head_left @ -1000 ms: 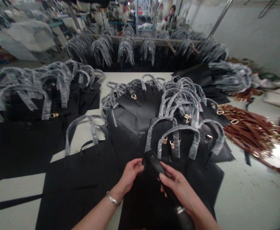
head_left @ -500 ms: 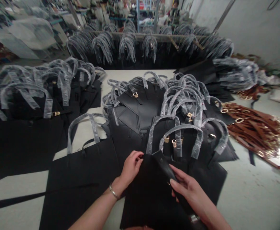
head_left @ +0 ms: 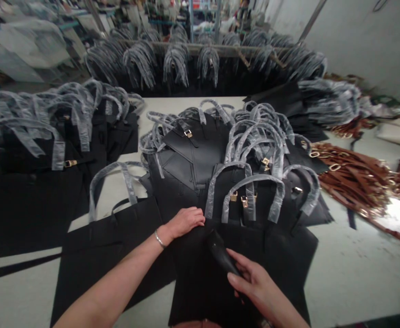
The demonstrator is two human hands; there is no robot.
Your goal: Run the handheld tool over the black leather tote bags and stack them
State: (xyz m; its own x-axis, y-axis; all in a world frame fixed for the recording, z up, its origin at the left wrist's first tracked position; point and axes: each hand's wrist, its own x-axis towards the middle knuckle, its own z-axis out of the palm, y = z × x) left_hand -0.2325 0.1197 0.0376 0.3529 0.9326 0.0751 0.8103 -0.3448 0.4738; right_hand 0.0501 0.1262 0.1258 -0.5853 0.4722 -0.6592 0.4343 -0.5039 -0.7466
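Under my hands lies a black leather bag (head_left: 282,255) with plastic-wrapped handles (head_left: 275,200) and gold buckles. My left hand (head_left: 188,220) rests at its upper left edge, fingers curled together; anything between them is hidden. A folded black leather piece (head_left: 222,255) is gripped between the thumb and fingers of my right hand (head_left: 246,275), above the bag's front. To the left sits another black bag (head_left: 114,246) with one wrapped handle arching up, partly beneath my left forearm.
Black bags pile up at the left (head_left: 32,196) and centre (head_left: 179,155). Brown straps with gold hooks (head_left: 353,177) lie at the right. Behind the pale table (head_left: 343,264), a rack (head_left: 193,45) carries many wrapped handles.
My right hand has moved left and slightly down with the black piece, which has come off the bag's top edge. My left hand's fingers have closed together. The view has shifted slightly.
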